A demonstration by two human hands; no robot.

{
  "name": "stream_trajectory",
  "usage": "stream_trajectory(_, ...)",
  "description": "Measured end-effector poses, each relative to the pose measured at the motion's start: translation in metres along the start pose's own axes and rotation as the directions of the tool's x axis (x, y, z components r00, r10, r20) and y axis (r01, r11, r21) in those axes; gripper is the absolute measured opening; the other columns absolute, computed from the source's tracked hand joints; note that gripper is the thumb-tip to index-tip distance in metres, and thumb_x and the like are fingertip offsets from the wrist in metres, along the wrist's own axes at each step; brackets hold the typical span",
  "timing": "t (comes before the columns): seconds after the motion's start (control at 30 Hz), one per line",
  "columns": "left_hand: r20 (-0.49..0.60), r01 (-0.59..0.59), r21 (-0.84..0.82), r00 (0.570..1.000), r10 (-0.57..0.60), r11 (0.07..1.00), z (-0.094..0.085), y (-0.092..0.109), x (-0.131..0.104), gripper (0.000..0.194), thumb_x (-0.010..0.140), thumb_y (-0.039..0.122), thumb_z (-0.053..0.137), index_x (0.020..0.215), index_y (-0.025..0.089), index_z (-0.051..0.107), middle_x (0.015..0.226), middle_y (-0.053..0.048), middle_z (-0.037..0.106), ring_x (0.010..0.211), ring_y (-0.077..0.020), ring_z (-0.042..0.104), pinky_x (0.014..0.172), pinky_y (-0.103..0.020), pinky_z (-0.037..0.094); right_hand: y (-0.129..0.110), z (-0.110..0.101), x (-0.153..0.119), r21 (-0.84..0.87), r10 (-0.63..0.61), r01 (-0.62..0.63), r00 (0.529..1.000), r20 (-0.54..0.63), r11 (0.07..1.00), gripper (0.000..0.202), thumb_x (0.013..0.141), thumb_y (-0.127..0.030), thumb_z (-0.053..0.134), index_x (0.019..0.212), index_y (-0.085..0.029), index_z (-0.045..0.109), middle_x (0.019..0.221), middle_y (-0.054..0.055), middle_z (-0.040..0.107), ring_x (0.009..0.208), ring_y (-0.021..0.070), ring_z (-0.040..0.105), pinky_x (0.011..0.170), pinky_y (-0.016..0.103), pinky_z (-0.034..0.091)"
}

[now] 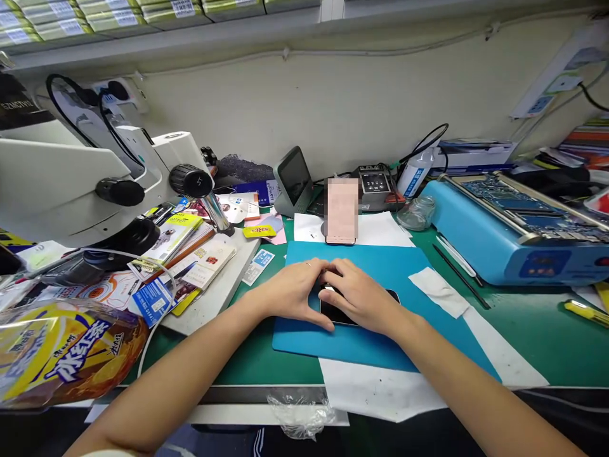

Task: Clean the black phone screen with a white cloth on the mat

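Observation:
A dark-screened smartphone (337,311) lies flat on the blue mat (299,339), mostly covered by my hands. My left hand (297,289) is curved around its left end, thumb at the near edge and fingers towards the far edge. Over the top of the phone bends my right hand (359,295), its thumb and fingers drawn together near that same end. A small pale patch shows between those fingertips, too hidden to name. Just beyond the mat another phone (341,212) stands upright, its screen blurred out.
At left are a microscope (61,187), booklets (204,261) and a large tea bottle (66,355). A blue machine (499,247) carrying circuit boards stands right, with a glass jar (417,212) and black tweezers (460,276) nearby. White paper (380,387) sticks out under the mat.

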State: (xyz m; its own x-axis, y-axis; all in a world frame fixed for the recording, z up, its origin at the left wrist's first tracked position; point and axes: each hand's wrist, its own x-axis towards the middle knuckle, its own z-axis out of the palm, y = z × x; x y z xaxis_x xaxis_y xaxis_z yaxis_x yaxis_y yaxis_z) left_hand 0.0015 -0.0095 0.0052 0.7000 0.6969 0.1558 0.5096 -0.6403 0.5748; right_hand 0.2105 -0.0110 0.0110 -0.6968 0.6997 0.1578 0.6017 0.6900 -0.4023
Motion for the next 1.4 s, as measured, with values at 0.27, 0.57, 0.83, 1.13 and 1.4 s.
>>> stream_trajectory(0.27, 0.005, -0.025, 0.000, 1.000, 0.025, 1.000, -0.0008, 0.0026, 0.0017, 0.094, 0.066, 0.060, 0.088, 0.139, 0.021, 0.043, 0.130, -0.014, 0.062, 0.114, -0.0337, 0.064, 0.093, -0.042, 0.051, 0.0024, 0.0010, 0.0001, 0.016, -0.016, 0.016, 0.999, -0.041, 1.000, 0.041, 0.103, -0.052, 0.040, 0.097, -0.022, 0.067, 0.104, 0.009, 0.059, 0.099, 0.0248, 0.054, 0.086, 0.043, 0.052)
stream_trajectory(0.57, 0.035, -0.021, 0.025, 0.999, 0.020, 0.999, -0.0029, 0.0059, 0.0030, 0.084, 0.069, 0.054, 0.087, 0.134, 0.020, 0.046, 0.129, -0.015, 0.064, 0.112, -0.0349, 0.065, 0.089, -0.041, 0.051, 0.0006, 0.0039, 0.0027, 0.003, -0.041, 0.041, 0.997, -0.069, 0.999, 0.046, 0.100, -0.057, 0.045, 0.105, -0.019, 0.071, 0.138, 0.017, 0.054, 0.128, 0.0330, 0.048, 0.104, 0.053, 0.046)
stream_trajectory(0.83, 0.035, 0.010, 0.023, 0.999, -0.011, 1.000, -0.0031, 0.0066, 0.0032, 0.084, 0.067, 0.054, 0.088, 0.133, 0.022, 0.048, 0.129, -0.015, 0.064, 0.117, -0.0378, 0.063, 0.091, -0.043, 0.051, 0.0030, 0.0088, 0.0034, -0.080, -0.084, 0.076, 0.992, -0.099, 0.994, 0.058, 0.098, -0.064, 0.042, 0.118, -0.017, 0.071, 0.149, 0.020, 0.050, 0.142, 0.0363, 0.040, 0.111, 0.059, 0.042)
stream_trajectory(1.13, 0.055, 0.033, 0.025, 0.998, -0.035, 0.999, -0.0035, 0.0074, 0.0024, 0.087, 0.069, 0.055, 0.087, 0.136, 0.021, 0.044, 0.123, -0.014, 0.066, 0.109, -0.0360, 0.066, 0.085, -0.040, 0.051, 0.0033, 0.0093, 0.0030, -0.075, -0.069, 0.062, 0.993, -0.098, 0.995, 0.066, 0.096, -0.070, 0.037, 0.119, -0.018, 0.070, 0.151, 0.020, 0.049, 0.141, 0.0356, 0.042, 0.112, 0.057, 0.041)
stream_trajectory(1.4, 0.064, 0.039, 0.092, 0.997, -0.045, 0.995, -0.0032, 0.0091, 0.0028, 0.092, 0.070, 0.058, 0.084, 0.142, 0.020, 0.039, 0.115, -0.013, 0.069, 0.099, -0.0350, 0.068, 0.077, -0.037, 0.049, 0.0032, 0.0081, 0.0024, -0.062, -0.077, 0.071, 0.991, -0.108, 0.996, 0.075, 0.094, -0.074, 0.027, 0.119, -0.017, 0.070, 0.150, 0.021, 0.049, 0.140, 0.0349, 0.043, 0.111, 0.057, 0.041)
